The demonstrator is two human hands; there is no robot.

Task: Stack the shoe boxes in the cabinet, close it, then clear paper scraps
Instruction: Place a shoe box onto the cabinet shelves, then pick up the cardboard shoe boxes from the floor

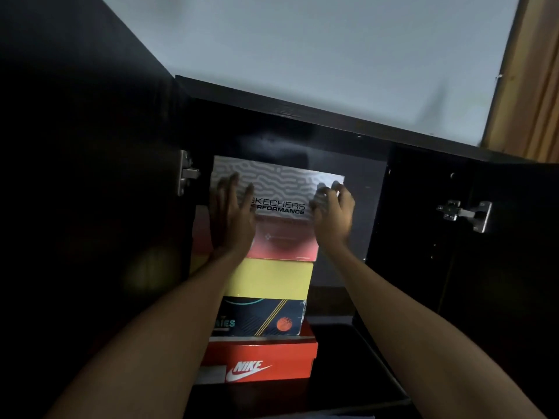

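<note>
A stack of shoe boxes stands inside the open black cabinet [272,116]. At the bottom is an orange Nike box [272,355], above it a dark patterned box [266,319], a yellow box [269,278] and a red-pink box [284,244]. On top sits a grey Skechers box [278,189]. My left hand [231,216] lies flat with fingers spread against the left of its front. My right hand [332,210] curls its fingers on the box's right front edge.
Both cabinet doors are swung open: the left door [90,207] and the right door [469,237], each with a metal hinge. Dark free space lies to the right of the stack inside. A pale wall and a wooden frame [526,86] are above.
</note>
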